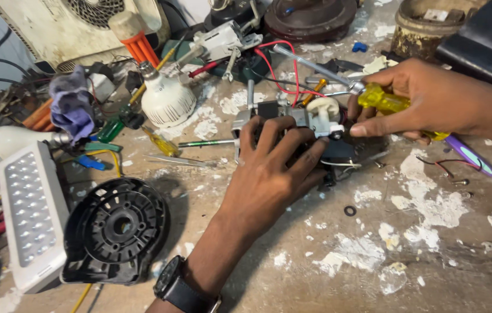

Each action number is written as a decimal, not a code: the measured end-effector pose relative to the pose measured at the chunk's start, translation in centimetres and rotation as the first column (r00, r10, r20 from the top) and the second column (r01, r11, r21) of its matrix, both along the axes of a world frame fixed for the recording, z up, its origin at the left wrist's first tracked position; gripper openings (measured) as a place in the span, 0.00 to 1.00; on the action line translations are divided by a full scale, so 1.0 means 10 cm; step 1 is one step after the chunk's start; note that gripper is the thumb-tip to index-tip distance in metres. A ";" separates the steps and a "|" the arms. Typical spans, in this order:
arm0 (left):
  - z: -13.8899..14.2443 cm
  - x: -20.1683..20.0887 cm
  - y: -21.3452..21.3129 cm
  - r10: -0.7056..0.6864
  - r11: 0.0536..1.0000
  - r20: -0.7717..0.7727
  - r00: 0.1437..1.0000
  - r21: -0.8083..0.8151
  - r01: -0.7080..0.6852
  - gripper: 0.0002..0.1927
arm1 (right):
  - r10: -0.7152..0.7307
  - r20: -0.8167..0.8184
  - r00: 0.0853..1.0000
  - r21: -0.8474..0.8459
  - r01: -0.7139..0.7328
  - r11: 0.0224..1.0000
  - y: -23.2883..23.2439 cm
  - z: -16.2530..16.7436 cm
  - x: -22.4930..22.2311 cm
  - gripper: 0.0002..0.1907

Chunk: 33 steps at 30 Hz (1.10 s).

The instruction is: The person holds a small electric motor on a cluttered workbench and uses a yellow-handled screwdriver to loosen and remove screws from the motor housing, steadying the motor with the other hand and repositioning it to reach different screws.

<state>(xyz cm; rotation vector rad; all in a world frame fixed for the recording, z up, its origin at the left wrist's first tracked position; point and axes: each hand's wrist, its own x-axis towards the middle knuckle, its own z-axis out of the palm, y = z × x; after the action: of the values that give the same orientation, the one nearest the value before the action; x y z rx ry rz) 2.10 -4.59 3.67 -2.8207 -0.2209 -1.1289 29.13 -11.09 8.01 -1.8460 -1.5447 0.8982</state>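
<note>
My left hand (pixel 275 168) presses down on a small electric motor (pixel 310 119) with a white plastic part, near the middle of the workbench. My right hand (pixel 431 98) comes in from the right, closed around a screwdriver with a clear yellow handle (pixel 382 99). Its metal shaft (pixel 310 62) points up and to the left, away from the motor. Red wires (pixel 292 69) loop behind the motor. A black wristwatch (pixel 179 287) sits on my left wrist.
A black round fan cover (pixel 115 232) and a white LED lamp panel (pixel 28 214) lie at the left. White bulbs (pixel 168 101), a purple rag (pixel 72 107), several tools and a small black washer (pixel 350 210) litter the paint-stained bench (pixel 373 261).
</note>
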 end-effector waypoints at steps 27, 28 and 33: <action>-0.04 0.05 0.10 -0.034 0.999 0.199 0.979 -0.029 0.041 0.18 | 0.035 0.495 0.868 0.431 -0.280 0.858 -0.04 0.23 0.74 0.26; -0.04 0.06 0.11 -0.034 0.999 0.200 0.979 -0.024 0.039 0.19 | -0.043 0.542 0.839 0.439 -0.240 0.866 0.06 0.14 0.87 0.23; -0.02 0.06 0.10 -0.020 1.000 0.177 0.984 -0.009 0.022 0.20 | -0.232 0.441 0.867 0.272 0.117 0.955 0.73 -0.13 1.45 0.17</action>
<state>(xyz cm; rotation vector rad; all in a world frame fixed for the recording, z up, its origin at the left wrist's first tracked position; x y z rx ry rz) 2.67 -3.57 3.47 -2.7381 -0.2112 -1.3877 43.60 -3.82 6.75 -2.0770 -1.6344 0.1661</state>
